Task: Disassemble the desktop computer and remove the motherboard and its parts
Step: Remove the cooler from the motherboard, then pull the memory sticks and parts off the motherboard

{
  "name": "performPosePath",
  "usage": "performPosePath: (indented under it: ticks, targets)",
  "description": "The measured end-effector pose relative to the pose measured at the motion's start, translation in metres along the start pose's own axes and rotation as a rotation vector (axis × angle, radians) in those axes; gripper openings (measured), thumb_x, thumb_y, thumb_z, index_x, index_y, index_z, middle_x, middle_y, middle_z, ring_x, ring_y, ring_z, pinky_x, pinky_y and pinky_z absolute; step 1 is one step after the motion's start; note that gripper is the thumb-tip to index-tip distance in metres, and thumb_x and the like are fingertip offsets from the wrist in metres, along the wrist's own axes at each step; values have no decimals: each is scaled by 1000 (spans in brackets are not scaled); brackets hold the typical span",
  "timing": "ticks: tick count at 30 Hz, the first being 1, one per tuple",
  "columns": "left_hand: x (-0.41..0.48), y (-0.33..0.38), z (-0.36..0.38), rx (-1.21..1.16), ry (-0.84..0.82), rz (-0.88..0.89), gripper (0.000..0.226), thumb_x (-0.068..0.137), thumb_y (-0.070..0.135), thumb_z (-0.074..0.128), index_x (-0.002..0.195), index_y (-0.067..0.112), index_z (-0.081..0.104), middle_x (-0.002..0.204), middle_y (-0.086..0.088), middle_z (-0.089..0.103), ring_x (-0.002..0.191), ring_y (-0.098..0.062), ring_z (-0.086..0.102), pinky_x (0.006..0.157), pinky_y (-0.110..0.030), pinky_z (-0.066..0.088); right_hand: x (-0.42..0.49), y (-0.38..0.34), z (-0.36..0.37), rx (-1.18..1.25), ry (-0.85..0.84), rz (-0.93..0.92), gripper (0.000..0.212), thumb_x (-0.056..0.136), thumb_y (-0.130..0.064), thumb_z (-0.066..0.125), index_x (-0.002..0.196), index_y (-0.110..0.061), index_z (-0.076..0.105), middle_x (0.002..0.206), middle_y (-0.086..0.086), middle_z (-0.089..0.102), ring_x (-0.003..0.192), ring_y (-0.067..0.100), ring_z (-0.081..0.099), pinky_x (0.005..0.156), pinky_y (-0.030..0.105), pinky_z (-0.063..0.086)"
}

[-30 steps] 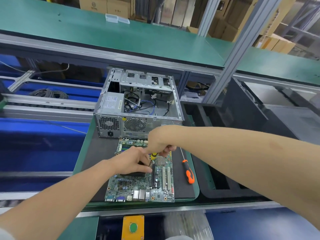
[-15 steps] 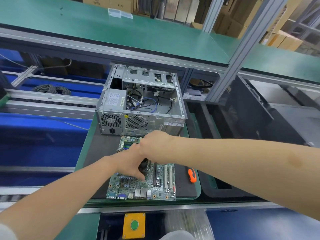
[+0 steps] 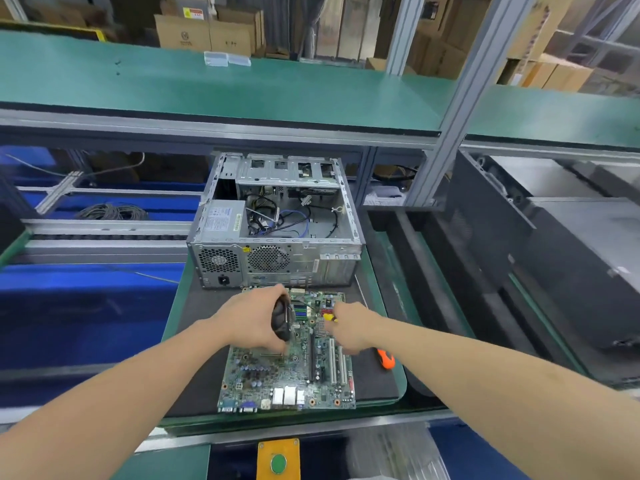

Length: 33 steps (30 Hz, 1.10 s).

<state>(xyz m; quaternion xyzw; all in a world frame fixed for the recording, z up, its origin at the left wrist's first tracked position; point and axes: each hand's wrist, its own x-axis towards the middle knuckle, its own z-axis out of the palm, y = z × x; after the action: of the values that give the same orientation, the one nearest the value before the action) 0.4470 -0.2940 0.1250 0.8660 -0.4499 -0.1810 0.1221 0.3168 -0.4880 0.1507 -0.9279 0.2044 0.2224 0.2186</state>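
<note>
The green motherboard [image 3: 277, 379] lies flat on a black mat [image 3: 201, 368], just in front of the open silver computer case [image 3: 277, 258]. My left hand [image 3: 249, 320] grips a black cooler fan [image 3: 281, 318], tilted on edge above the board's upper left part. Over the board's upper right, my right hand [image 3: 353, 327] has its fingers curled round a small yellow-handled tool [image 3: 329, 317]. Loose cables and the power supply sit inside the case.
An orange-handled screwdriver [image 3: 386, 359] lies on the mat right of the board, partly under my right forearm. Dark case panels [image 3: 519, 271] lean at the right. A yellow box with a green button [image 3: 278, 460] sits at the front edge. A green shelf [image 3: 242, 91] overhangs the back.
My hands were together over the board's middle. Now they are apart: the left has raised the black fan off the board and tilted it, and the right has drawn away to the right.
</note>
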Motion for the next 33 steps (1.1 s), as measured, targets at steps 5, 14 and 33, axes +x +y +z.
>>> performPosePath:
  ticks: [5, 14, 33]
  targets:
    - [11, 10, -23, -268, -8, -129, 81, 51, 70, 85, 116, 33, 54, 111, 12, 57, 99, -11, 58, 82, -33, 52, 11, 9, 19, 193, -59, 52, 33, 107, -28, 49, 135, -11, 46, 121, 16, 66, 88, 26, 60, 62, 34, 45]
    - [43, 68, 2, -1231, -282, -494, 53, 62, 57, 94, 83, 16, 67, 68, -2, 61, 56, -18, 54, 56, -27, 44, -9, 63, 8, 551, 472, -5, 12, 84, -20, 68, 92, -29, 66, 77, -10, 64, 78, 18, 58, 66, 32, 43]
    - [253, 342, 100, -1591, -122, -445, 27, 89, 39, 77, 100, 14, 76, 89, -5, 79, 69, -22, 76, 59, -38, 62, -1, 314, -149, -377, 226, -118, 113, 54, -72, 81, 148, -30, 35, 132, -7, 53, 110, 25, 63, 81, 41, 55]
